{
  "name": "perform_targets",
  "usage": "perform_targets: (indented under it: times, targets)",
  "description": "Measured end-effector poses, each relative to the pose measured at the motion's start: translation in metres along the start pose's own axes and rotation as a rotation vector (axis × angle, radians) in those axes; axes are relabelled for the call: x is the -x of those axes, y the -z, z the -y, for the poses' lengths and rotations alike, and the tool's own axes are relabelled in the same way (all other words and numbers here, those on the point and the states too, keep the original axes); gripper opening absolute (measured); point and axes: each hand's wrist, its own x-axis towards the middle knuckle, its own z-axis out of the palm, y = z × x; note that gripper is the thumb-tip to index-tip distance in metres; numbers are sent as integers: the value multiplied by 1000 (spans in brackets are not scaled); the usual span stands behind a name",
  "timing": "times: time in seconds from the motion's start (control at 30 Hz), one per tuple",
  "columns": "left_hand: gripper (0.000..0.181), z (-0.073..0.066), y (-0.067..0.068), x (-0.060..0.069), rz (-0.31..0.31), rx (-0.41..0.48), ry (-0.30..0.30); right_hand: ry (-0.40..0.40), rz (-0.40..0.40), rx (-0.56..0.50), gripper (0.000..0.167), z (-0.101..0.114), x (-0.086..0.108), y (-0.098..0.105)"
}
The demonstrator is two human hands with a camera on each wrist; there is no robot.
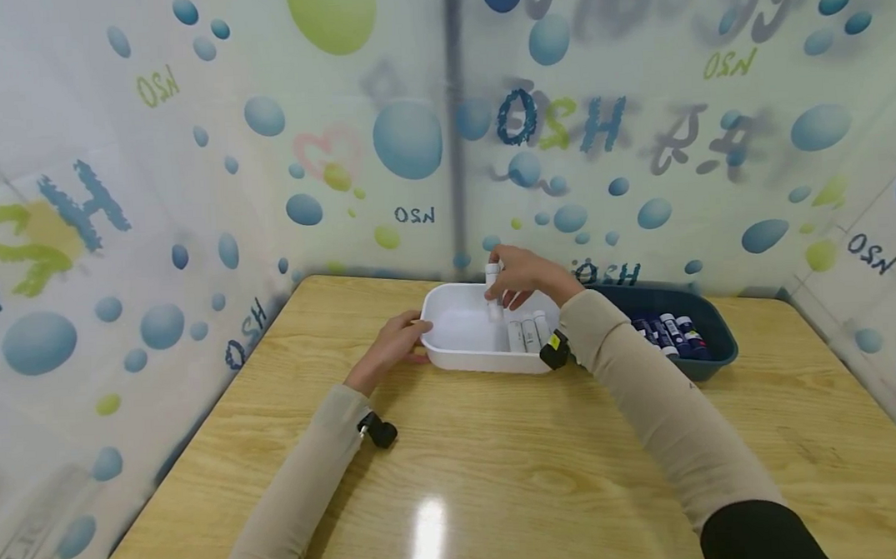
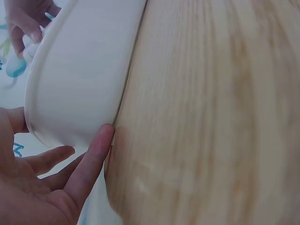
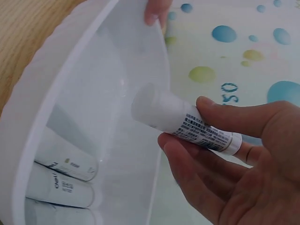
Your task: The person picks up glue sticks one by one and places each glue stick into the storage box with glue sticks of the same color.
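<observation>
Between thumb and fingers, my right hand (image 1: 526, 274) pinches a white glue stick (image 3: 164, 112) with printed text. The stick is tilted over the inside of a white plastic bin (image 1: 489, 362). Three similar white glue sticks (image 1: 530, 336) lie side by side at the bin's right end. My left hand (image 1: 394, 342) grips the bin's left end, thumb over the rim and fingers against the outer wall, as the left wrist view (image 2: 51, 173) also shows.
Right of the white bin stands a dark teal bin (image 1: 723, 334) holding several dark blue and white glue sticks (image 1: 671, 335). Both bins sit on a wooden table (image 1: 501, 461), near its back edge. A patterned curtain (image 1: 416, 231) hangs behind.
</observation>
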Motion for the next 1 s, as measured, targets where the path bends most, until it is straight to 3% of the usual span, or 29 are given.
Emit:
perform_targets:
  times: [0.2, 0.6, 1.0]
  targets:
    - [51, 1, 0, 0, -1, -6, 4, -41, 30, 26, 43, -10, -13, -11]
    - [51, -1, -1, 1, -4, -5, 0, -122, 61, 101, 46, -30, -26, -24]
    - [52, -1, 0, 2, 2, -12, 13, -189, 24, 161, 40, -31, -22, -30]
